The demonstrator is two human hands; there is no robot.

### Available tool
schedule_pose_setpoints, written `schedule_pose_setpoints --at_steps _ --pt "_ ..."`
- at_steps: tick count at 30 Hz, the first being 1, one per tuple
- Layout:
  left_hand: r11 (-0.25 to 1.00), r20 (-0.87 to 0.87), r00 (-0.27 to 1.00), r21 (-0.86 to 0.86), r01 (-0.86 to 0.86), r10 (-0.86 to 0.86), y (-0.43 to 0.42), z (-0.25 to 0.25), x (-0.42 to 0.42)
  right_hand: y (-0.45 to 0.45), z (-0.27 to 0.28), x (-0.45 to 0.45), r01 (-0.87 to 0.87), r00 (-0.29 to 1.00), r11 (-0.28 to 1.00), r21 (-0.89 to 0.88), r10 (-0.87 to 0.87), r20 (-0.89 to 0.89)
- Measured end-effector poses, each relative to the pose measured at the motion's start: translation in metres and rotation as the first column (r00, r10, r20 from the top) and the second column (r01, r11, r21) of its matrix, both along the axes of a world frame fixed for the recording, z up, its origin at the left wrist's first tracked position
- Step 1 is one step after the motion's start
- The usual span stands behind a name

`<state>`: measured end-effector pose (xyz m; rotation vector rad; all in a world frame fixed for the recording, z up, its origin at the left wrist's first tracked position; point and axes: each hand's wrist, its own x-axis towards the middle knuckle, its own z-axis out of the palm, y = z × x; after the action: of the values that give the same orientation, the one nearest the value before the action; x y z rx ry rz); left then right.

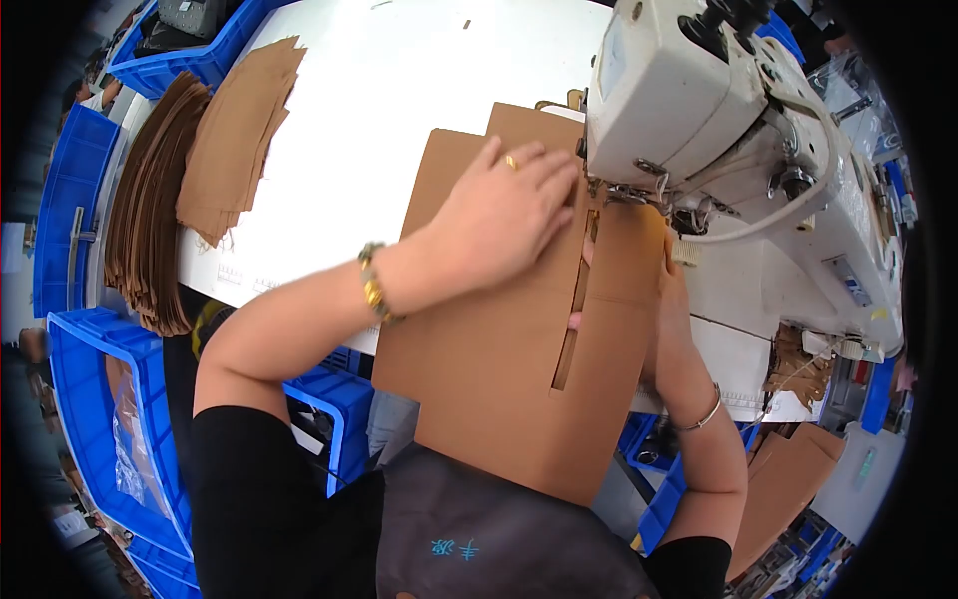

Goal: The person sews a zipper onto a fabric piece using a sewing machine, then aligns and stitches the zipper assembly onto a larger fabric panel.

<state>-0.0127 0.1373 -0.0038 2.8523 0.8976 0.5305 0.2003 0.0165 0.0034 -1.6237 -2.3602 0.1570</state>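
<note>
A large brown panel point(489, 339) with a long narrow slot lies on the white table, its right part beneath the head of the sewing machine point(669, 100). My left hand point(504, 215) rests flat on top of the panel, left of the needle area, fingers spread a little. My right hand point(669, 280) is at the panel's right edge, mostly hidden under it; fingertips show through the slot, so the hand grips the panel from below. The panel's near end hangs over the table edge against the dark apron point(479, 529).
Brown pieces point(244, 135) and a thick brown stack point(150, 210) lie on the table point(369, 80) at the left. Blue bins point(75, 210) stand beyond them and below. More brown panels point(788, 489) are at the lower right, scraps point(798, 364) by the machine base.
</note>
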Motion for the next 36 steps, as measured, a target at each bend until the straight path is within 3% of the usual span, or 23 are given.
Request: schedule_pose_setpoints --at_steps 1,2,9,21,36 --pt "1.000 0.058 0.998 0.005 0.027 -0.027 -0.014 0.003 -0.005 -0.001 -0.001 0.000 -0.003 1.000 1.000 0.016 0.004 -0.016" --pt "0.990 -0.029 0.997 -0.119 0.072 -0.076 -0.024 0.008 -0.010 -0.001 0.000 0.000 -0.002 1.000 1.000 0.022 0.003 -0.025" --pt "0.994 -0.026 0.996 -0.061 0.089 -0.090 -0.023 -0.005 -0.011 -0.001 0.006 -0.002 -0.073 0.997 0.996 0.048 0.074 -0.011" --pt "0.983 -0.005 0.990 -0.120 0.136 -0.138 -0.022 -0.001 -0.013 0.000 0.004 -0.002 0.014 0.962 0.999 -0.037 -0.024 -0.272" --pt "0.976 0.014 0.982 -0.111 0.188 -0.188 -0.023 -0.001 -0.016 -0.003 -0.005 0.004 -0.061 0.995 0.997 -0.043 0.058 -0.078"
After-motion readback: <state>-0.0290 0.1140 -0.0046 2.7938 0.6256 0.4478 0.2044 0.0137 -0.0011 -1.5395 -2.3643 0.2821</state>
